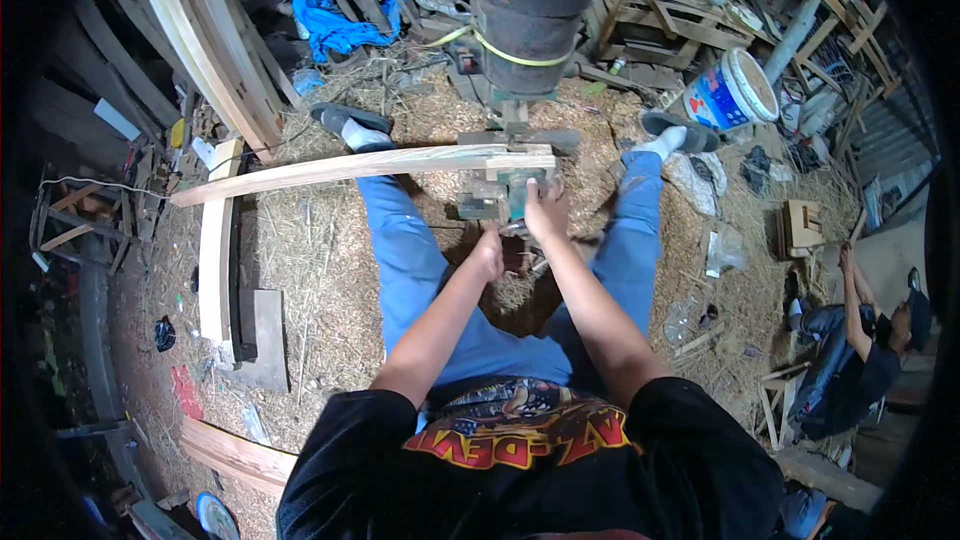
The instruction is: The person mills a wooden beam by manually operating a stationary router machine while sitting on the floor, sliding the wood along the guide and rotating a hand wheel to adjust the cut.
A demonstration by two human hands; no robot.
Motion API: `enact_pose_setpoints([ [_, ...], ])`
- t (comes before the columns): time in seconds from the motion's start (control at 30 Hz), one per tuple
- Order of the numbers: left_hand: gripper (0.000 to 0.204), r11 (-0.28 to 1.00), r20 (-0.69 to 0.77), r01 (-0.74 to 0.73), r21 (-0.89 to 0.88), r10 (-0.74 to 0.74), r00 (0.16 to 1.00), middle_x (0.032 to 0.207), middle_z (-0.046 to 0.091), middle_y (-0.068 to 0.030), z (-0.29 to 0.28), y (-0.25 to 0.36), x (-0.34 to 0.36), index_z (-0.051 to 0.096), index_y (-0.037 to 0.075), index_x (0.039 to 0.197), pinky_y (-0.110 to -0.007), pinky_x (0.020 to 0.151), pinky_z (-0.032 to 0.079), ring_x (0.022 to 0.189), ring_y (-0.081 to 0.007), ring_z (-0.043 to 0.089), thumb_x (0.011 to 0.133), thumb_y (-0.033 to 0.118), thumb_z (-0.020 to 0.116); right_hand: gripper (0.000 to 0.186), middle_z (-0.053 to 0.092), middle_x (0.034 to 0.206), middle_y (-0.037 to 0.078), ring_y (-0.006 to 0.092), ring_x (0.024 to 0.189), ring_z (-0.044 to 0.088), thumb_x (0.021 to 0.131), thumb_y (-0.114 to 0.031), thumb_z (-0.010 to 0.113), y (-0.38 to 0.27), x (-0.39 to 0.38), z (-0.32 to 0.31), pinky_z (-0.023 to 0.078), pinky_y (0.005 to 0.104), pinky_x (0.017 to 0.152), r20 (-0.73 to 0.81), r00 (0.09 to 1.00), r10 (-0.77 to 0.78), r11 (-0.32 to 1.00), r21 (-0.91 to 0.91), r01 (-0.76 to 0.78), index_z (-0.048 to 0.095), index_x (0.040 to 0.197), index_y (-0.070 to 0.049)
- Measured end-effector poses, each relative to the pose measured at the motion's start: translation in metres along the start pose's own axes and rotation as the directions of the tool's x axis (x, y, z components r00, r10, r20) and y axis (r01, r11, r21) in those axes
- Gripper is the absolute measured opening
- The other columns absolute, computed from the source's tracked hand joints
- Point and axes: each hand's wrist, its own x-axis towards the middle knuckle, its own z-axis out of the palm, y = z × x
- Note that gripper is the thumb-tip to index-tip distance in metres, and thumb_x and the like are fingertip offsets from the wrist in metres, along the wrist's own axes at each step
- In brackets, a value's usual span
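A long, slightly bent wooden piece [340,168] runs from the left to a low machine between my legs, its right end at a green metal part [517,192] there. My right hand [547,212] is closed on the right side of this green part, thumb on top. Lower and to the left, my left hand [488,256] is closed close to a short metal rod [513,229]. What its fingers hold is hidden. Beyond the machine stands a large dark motor-like housing [530,20] with a vented top and a yellow band.
Shavings and straw cover the floor. A pale board [217,270] lies at left, near leaning curved timbers [205,40]. A white bucket [745,85] stands at far right. Another person [865,340] sits at right, hands on a thin stick. Scrap wood is piled at the back.
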Motion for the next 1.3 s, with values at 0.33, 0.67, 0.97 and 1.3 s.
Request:
enact_pose_setpoints([
  [0.33, 0.058, 0.987, 0.128, 0.070, -0.147, -0.051, 0.990, 0.105, 0.072, -0.0254, 0.005, 0.001, 0.007, 0.063, -0.004, 0.121, -0.056, 0.082, 0.057, 0.094, -0.0415, 0.071, 0.108, 0.037, 0.024, 0.101, 0.001, 0.171, 0.032, 0.0492, 0.159, 0.002, 0.094, -0.043, 0.065, 0.001, -0.009, -0.027, 0.007, 0.0667, 0.124, 0.093, 0.899, -0.428, 0.868, -0.236, 0.438, 0.003, 0.169, -0.015],
  [0.67, 0.054, 0.739, -0.218, -0.175, 0.650, 0.403, 0.889, 0.104, 0.073, -0.0251, 0.002, 0.005, 0.015, 0.068, -0.008, 0.104, -0.052, 0.083, 0.056, 0.092, -0.0414, 0.071, 0.104, 0.037, 0.039, 0.090, 0.010, 0.171, 0.030, 0.0475, 0.159, 0.011, 0.079, -0.007, 0.055, 0.060, 0.014, -0.016, 0.008, 0.0626, 0.125, -0.123, 0.780, -0.613, 0.772, 0.114, 0.625, 0.031, 0.165, -0.017],
  [0.97, 0.082, 0.915, -0.239, -0.261, 0.307, 0.340, 0.910, 0.155, 0.048, -0.0266, 0.054, 0.014, -0.036, 0.039, 0.009, 0.157, -0.050, 0.114, 0.041, 0.146, -0.0382, 0.042, 0.097, 0.063, 0.056, 0.068, 0.033, 0.162, 0.029, 0.0487, 0.149, 0.031, 0.092, -0.012, 0.059, 0.110, 0.052, -0.001, 0.024, 0.0534, 0.124, -0.261, 0.928, -0.265, 0.945, 0.122, 0.304, 0.040, 0.157, -0.004],
  [1.3, 0.035, 0.759, -0.303, -0.465, 0.456, 0.624, 0.721, 0.099, 0.064, -0.0050, 0.080, 0.002, -0.103, 0.059, 0.003, 0.116, -0.031, 0.076, 0.050, 0.086, -0.0125, 0.059, 0.101, 0.033, 0.069, 0.040, 0.065, 0.117, 0.031, 0.0470, 0.113, 0.060, 0.100, -0.025, 0.052, 0.134, 0.060, -0.024, 0.045, 0.0488, 0.099, -0.319, 0.947, -0.027, 0.907, 0.390, 0.158, 0.064, 0.121, 0.008],
])
